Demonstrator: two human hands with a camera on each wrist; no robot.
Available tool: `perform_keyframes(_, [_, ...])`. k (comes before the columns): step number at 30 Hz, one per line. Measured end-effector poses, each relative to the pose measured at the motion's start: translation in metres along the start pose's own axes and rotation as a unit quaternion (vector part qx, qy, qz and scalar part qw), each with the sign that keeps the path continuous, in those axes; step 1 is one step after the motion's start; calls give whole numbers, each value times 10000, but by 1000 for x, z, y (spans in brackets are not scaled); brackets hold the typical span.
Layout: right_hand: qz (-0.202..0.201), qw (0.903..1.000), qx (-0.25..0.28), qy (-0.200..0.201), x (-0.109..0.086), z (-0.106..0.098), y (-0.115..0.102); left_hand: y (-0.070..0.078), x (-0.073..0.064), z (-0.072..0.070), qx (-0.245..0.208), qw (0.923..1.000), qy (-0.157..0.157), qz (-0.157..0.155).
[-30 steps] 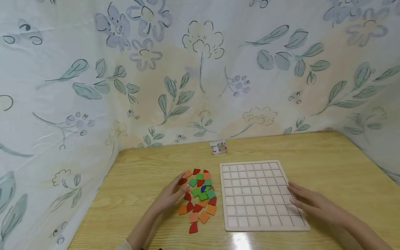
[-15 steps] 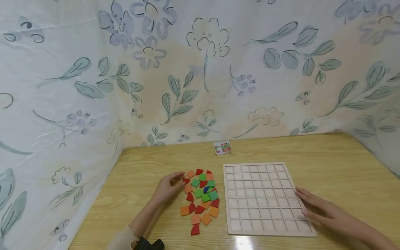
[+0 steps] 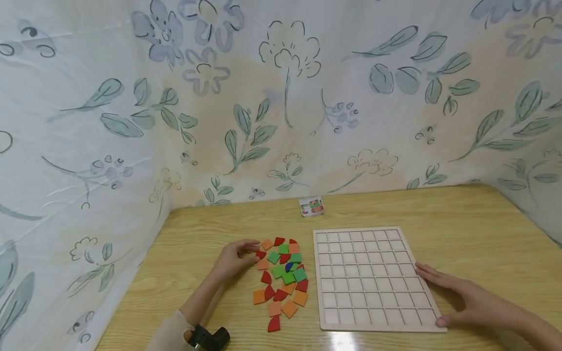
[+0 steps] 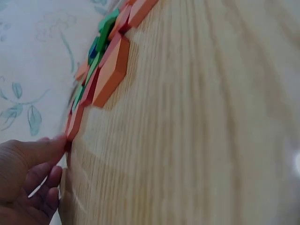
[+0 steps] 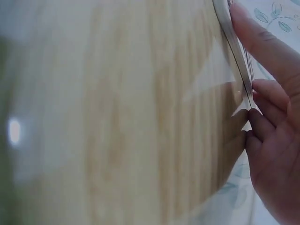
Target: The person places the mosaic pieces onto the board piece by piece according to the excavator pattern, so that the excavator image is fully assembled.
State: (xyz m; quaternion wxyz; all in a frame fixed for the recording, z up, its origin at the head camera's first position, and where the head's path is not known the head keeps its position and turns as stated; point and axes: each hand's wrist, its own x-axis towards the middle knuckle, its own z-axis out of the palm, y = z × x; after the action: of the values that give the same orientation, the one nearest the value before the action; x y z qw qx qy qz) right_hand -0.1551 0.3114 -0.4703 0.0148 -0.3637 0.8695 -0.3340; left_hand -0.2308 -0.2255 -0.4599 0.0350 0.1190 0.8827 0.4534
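Observation:
My left hand (image 3: 234, 258) lies at the left edge of a loose pile of flat pieces, its thumb touching or almost touching a red quarter-round piece (image 3: 261, 254). In the left wrist view the thumb of that hand (image 4: 28, 178) meets the end of the row of pieces. Green squares (image 3: 288, 278), orange squares (image 3: 289, 308) and a small blue piece (image 3: 288, 267) make up the rest. Along the right side of a pale wooden grid board (image 3: 355, 270), my right hand (image 3: 474, 302) rests with fingers extended and thumb at the near corner. The board's squares hold nothing.
A small card with a coloured pattern (image 3: 311, 206) lies behind the board near the back of the wood-grain table (image 3: 219, 219). Floral cloth (image 3: 290, 122) hangs behind and at both sides. A black wrist device (image 3: 210, 337) sits at my left sleeve.
My left hand has drawn slightly left, uncovering an orange square. My right thumb has slid toward the board's near corner, spreading from the fingers. The head view has shifted a little.

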Motion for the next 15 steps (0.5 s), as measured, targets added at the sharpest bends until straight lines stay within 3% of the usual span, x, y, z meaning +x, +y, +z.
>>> perform_keyframes(7, [31,10000,15,65,0,1,-1,4,3,-9,-31,9978,-518,421])
perform_keyframes(15, [31,10000,46,53,0,1,0,0,1,-6,176,9984,-377,379])
